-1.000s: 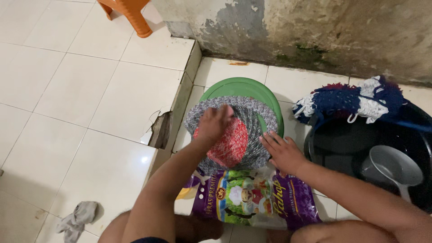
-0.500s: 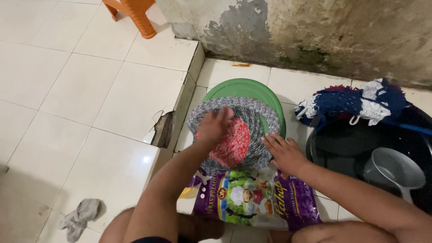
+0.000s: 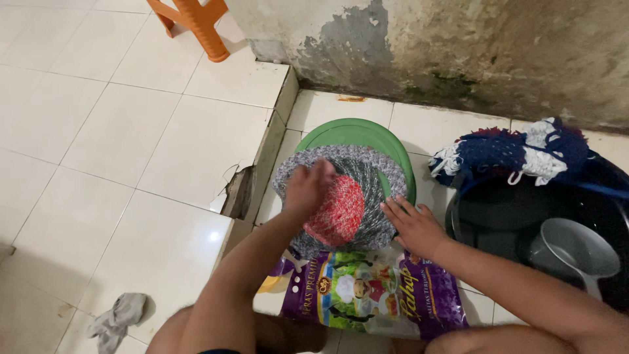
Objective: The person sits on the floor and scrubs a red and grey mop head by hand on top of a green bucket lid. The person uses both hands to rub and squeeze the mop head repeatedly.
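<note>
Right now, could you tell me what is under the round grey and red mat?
The round mat lies over a green basin, whose far rim shows past it. Its near edge overlaps a purple printed bag. Both hands press on it: left hand, right hand. The basin's inside is covered.

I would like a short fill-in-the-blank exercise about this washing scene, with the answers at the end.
1. The left hand presses on a round mat that is grey with a ____ centre.
2. The mat lies over a ____ basin.
3. The grey scoop sits in the ____ tub.
4. The right hand rests open at the mat's ____.

Answers: red; green; black; edge
</note>
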